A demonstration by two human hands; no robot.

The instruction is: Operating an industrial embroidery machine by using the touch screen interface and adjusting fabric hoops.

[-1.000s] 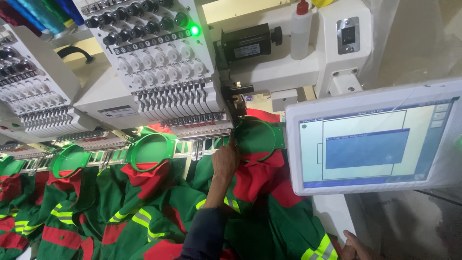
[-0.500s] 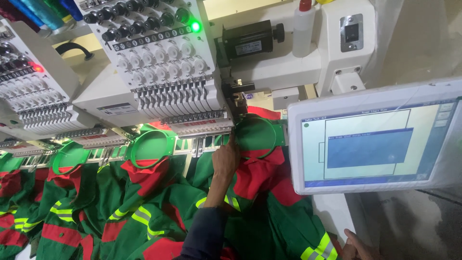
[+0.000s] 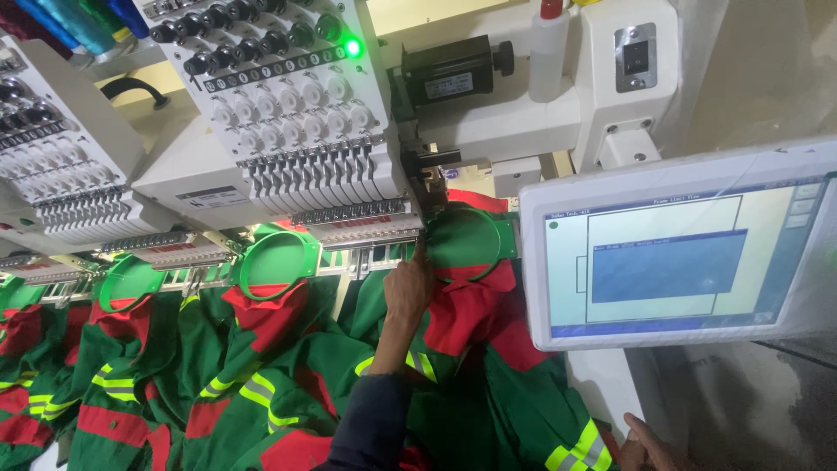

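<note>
While the head camera looks down the row of embroidery heads, my left hand [image 3: 408, 292] is reached forward with its fingers pressed up against the left rim of the green embroidery hoop [image 3: 466, 242] at the rightmost head. I cannot tell how far the fingers are curled, as I see only the back of the hand; they look bunched at the rim rather than wrapped round it. The hoop sits just under the needle case [image 3: 301, 131], with the red and green garment [image 3: 475, 305] hanging from it.

Compared with a second ago, little has moved. The hand stood at this same hoop edge then too, perhaps a touch lower, and has crept slightly up toward the needle area. The hoop itself has not shifted, and the green lamp [image 3: 352, 48] on the head is lit as before. I judge this to be fine adjusting or checking at the hoop, not loading or removal.

My right hand [image 3: 645, 445] shows only at the bottom edge, below the control screen [image 3: 667, 262], fingers loosely spread and holding nothing that I can see. It has stayed there.

To the left, two more green hoops [image 3: 277, 262] carry similar garments with yellow reflective stripes [image 3: 253, 392], untouched.
</note>
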